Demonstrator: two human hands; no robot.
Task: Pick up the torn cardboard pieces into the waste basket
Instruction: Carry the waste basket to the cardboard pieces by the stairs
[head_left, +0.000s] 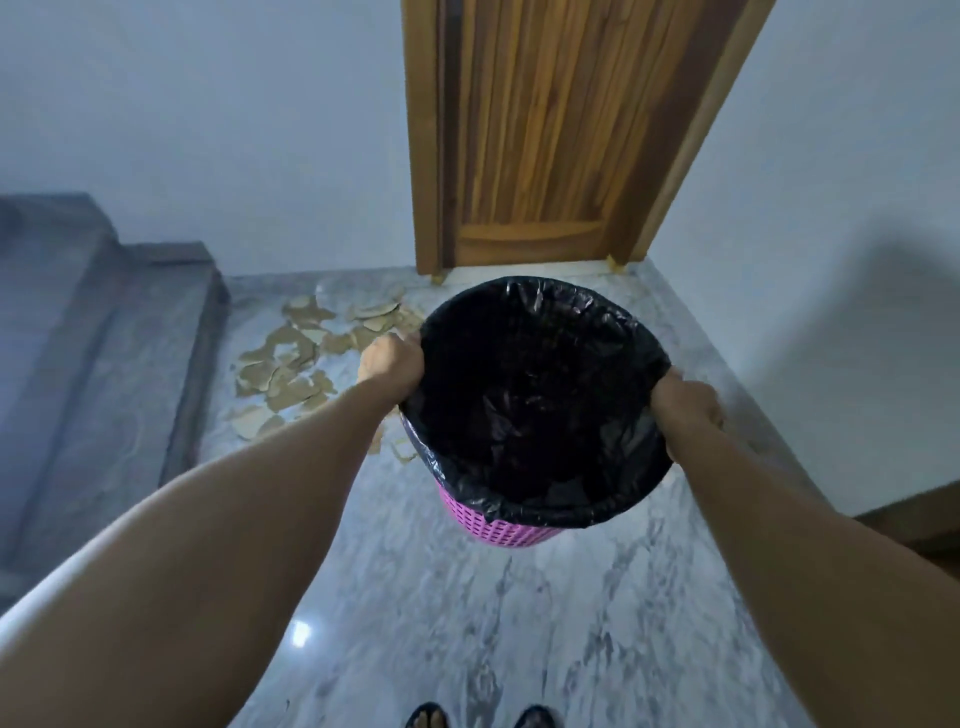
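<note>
Cardboard pieces: many torn tan bits, spread flat on the floor, left of the basket and near the bottom step. A few small bits close by the basket's left side, partly hidden behind the left arm. None in either hand.
Waste basket: pink, with little holes in the wall. Held up off the floor, mouth tipped toward the camera. Between the two hands.
Black bag: shiny liner inside the basket, folded over the rim. Dark inside; cannot tell what lies at the bottom.
Left hand: on the left side of the rim. Fingers curled over the edge, gripping rim and bag together.
Right hand: on the right side of the rim. Fingers curled round the edge and bag, mostly hidden by the back of the hand.
Arms: both bare, stretched out forward.
Floor: grey and white marble, shiny, with one small bright light spot.
Feet: two, in dark sandals, at the bottom edge.
Steps: grey stone stairs on the left.
Door: brown wood, shut, straight ahead behind the basket.
Walls: plain and pale, on both sides of the door.
</note>
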